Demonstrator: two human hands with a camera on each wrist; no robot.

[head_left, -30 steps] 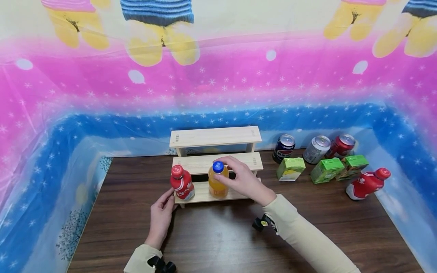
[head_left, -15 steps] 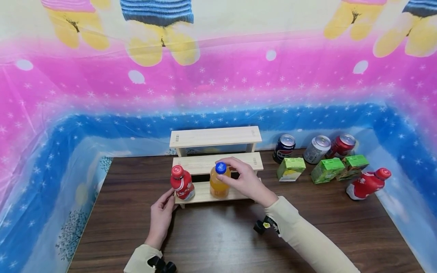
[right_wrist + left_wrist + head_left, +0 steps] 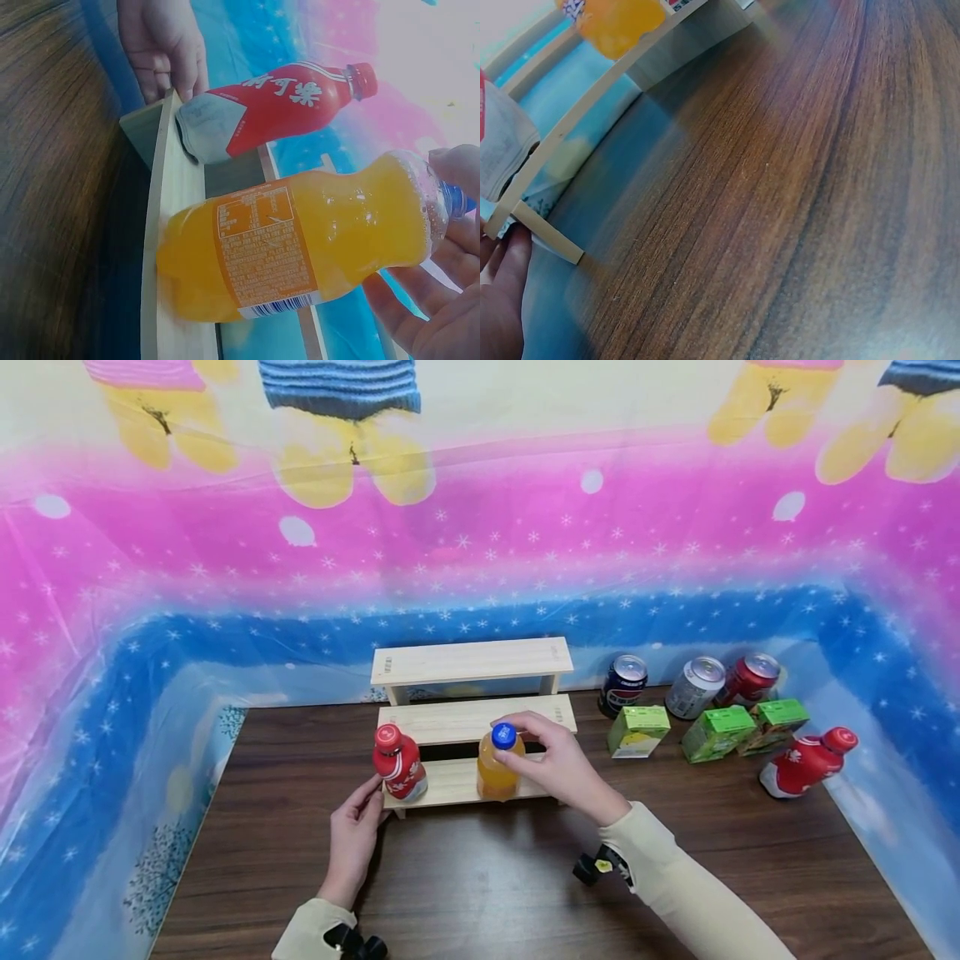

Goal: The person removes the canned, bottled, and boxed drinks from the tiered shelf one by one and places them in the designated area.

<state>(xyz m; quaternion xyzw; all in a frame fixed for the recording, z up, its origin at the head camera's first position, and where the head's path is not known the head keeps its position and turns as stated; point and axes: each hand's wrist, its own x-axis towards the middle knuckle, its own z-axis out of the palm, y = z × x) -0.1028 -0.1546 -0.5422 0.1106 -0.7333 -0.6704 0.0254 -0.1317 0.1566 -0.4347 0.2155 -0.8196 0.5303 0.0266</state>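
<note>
An orange soda bottle point(image 3: 498, 775) with a blue cap stands on the lowest step of the three-step wooden shelf point(image 3: 450, 777). My right hand point(image 3: 558, 764) grips it near the cap, thumb and fingers around its neck, as the right wrist view shows. To its left on the same step, a red-capped bottle point(image 3: 400, 766) with a red and white label stands upright. My left hand point(image 3: 355, 839) holds the left end of that step, below the red bottle; the right wrist view shows its fingers point(image 3: 184, 71) curled at the wood's corner.
On the table's right side are a dark blue can point(image 3: 624, 685), a silver can point(image 3: 696, 687) and a red can point(image 3: 750, 680). Green juice boxes point(image 3: 717, 734) stand before them. Another red bottle point(image 3: 806, 766) leans at the far right. A patterned cloth point(image 3: 480, 568) hangs behind.
My right hand has moved the orange soda bottle to the right along the lowest step, away from the red bottle. The left hand has stayed in place.
</note>
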